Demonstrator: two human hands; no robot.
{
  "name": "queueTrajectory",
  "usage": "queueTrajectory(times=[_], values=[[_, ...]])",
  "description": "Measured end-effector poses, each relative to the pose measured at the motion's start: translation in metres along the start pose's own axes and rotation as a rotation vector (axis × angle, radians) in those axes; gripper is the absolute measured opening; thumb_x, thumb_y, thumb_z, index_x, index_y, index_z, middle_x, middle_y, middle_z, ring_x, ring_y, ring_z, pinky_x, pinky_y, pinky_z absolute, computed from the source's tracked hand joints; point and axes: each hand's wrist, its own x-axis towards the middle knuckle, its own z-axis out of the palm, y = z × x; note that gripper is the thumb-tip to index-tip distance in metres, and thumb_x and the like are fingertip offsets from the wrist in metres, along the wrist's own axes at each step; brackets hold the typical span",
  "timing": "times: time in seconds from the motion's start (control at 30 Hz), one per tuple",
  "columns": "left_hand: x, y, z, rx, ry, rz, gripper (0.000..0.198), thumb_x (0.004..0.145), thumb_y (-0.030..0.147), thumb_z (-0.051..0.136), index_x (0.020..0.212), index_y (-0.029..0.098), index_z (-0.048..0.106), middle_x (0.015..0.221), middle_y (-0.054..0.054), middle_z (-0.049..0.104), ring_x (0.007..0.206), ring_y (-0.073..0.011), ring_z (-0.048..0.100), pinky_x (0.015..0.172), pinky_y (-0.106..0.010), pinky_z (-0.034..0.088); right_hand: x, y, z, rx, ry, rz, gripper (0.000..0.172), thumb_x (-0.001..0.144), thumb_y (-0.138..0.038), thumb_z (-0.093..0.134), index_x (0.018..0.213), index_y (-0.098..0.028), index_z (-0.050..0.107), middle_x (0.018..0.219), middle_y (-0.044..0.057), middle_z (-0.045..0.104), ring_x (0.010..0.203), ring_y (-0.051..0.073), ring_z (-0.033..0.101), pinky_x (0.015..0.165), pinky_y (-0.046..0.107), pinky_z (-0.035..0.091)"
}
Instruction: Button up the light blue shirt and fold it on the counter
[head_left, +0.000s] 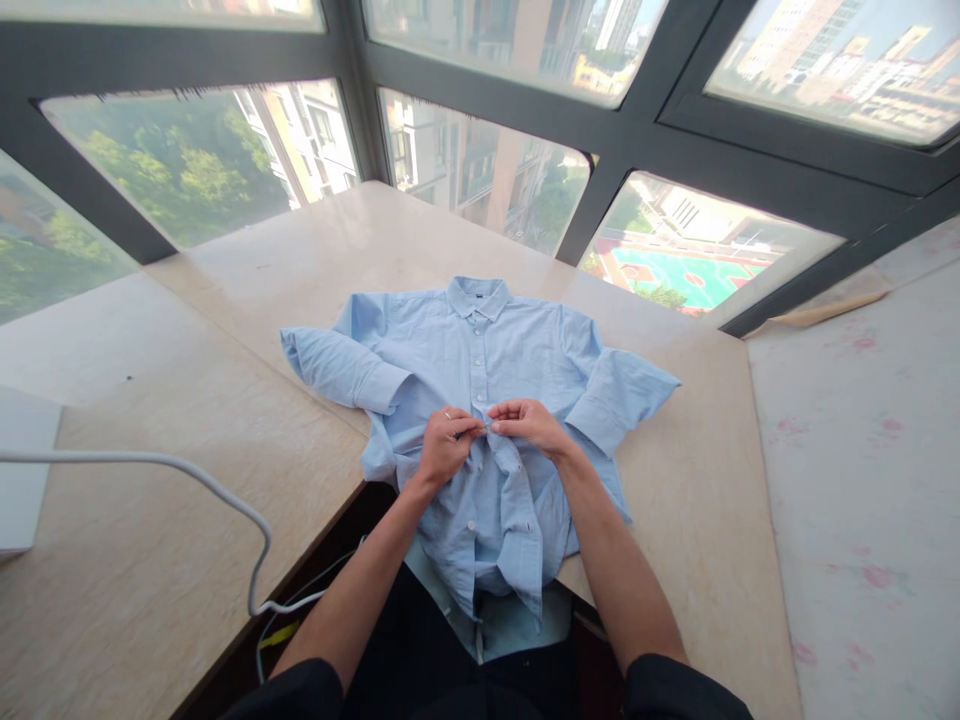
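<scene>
A light blue button-up shirt point(517, 350) lies front up on the stone-look ledge, its collar away from me and both sleeves folded inward. Above the middle its front is closed; lower down the two front edges hang apart over the ledge's near edge. My left hand point(448, 440), with a ring on one finger, pinches the front edge at mid-shirt. Facing it, my right hand point(529, 424) pinches the other front edge at the same spot. The fingertips of both hands nearly meet there, and the small button between them is mostly hidden.
A pale ledge point(697, 480) runs under windows with dark frames point(465, 85). On the left a white cable point(187, 465) arcs past a white flat object point(22, 470). Floral wallpaper point(847, 480) covers the right wall.
</scene>
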Motion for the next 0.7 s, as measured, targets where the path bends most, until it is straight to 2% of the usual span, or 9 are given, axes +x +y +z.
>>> queueTrajectory(times=[0.33,0.7], values=[[-0.0014,-0.0013,0.0007,0.01,0.018,-0.009,0.017,0.081,0.014,0.065,0.076,0.026,0.077,0.074,-0.001,0.072,0.075,-0.0172,0.064,0.075,-0.032,0.05,0.0091,-0.0051,-0.0011,0.006,-0.051,0.116,0.028,0.053,-0.019,0.085,0.078,-0.015,0.072,0.064,-0.001,0.071,0.055,0.01,0.061,0.054,0.021,0.048],[-0.0008,-0.0029,0.0006,-0.005,0.04,-0.062,0.023,0.08,0.006,0.061,0.076,0.024,0.076,0.076,0.0,0.075,0.075,-0.0163,0.068,0.075,-0.029,0.053,0.0035,0.0027,0.0065,-0.032,0.043,0.013,0.029,0.058,-0.031,0.084,0.077,-0.015,0.069,0.062,-0.002,0.068,0.055,0.01,0.057,0.055,0.023,0.045]])
